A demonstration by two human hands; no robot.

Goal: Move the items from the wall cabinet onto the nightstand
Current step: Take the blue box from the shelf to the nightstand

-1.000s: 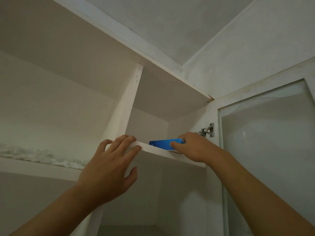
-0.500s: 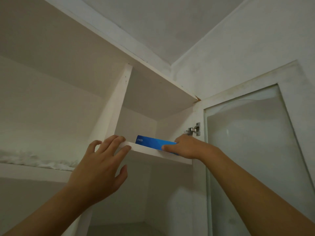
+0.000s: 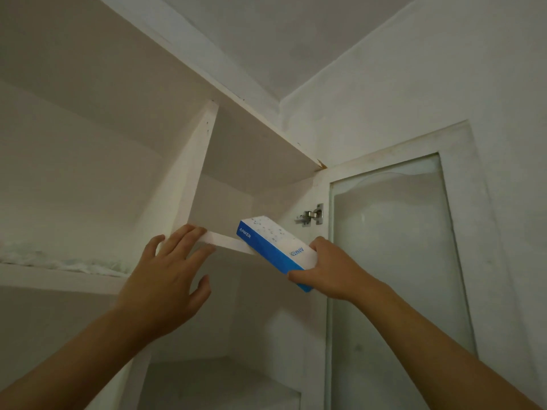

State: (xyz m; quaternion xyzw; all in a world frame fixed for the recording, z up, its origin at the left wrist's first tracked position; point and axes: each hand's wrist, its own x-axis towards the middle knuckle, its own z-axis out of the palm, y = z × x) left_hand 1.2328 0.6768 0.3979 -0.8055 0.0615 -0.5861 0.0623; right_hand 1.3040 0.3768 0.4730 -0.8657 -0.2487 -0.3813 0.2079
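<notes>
My right hand (image 3: 331,270) grips the box (image 3: 275,250), now tilted and drawn half off the shelf (image 3: 228,241); a second ago it lay flat inside. Left hand (image 3: 165,279) open, fingers resting on shelf edge. Removal underway; nightstand unseen.

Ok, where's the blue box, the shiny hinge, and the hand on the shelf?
blue box (image 3: 276,242): head view, its white speckled top face.
hinge (image 3: 310,215): head view, its metal arm.
left hand (image 3: 165,279): head view, its back.
</notes>
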